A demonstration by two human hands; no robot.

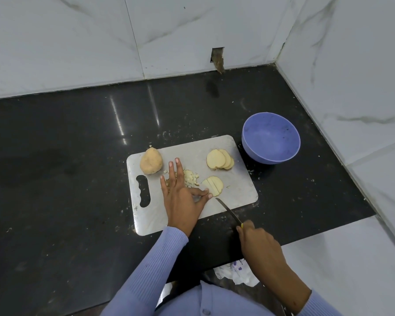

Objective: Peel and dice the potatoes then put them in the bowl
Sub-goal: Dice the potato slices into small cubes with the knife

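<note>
- The black counter [78, 156] meets white marble-patterned wall tiles [66, 42] along its far and right edges, which join at the far right corner.
- A grey cutting board [237, 188] lies near the counter's front edge, with its handle slot toward the left.
- A purple bowl [249, 142] stands on the counter just beside the board's far right corner; nothing shows inside it.
- The left hand [180, 199] reaches in from the front in a lilac sleeve [151, 265], palm down on the board; 3 fingers are straight and spread, while thumb and forefinger pinch the near edge of a cut slice [213, 184], so this grip is closed on the slice.
- The right hand [258, 245] is over the counter's front edge, fingers curled round the yellow handle of a knife [228, 209], its grip closed on it, the blade pointing at the slice.
- A whole peeled potato [151, 160] sits at the board's far left corner.
- A stack of 3 or so round slices [219, 159] lies near the board's far right corner.
- A small pile of diced pieces [191, 177] lies mid-board, partly under the left fingers.
</note>
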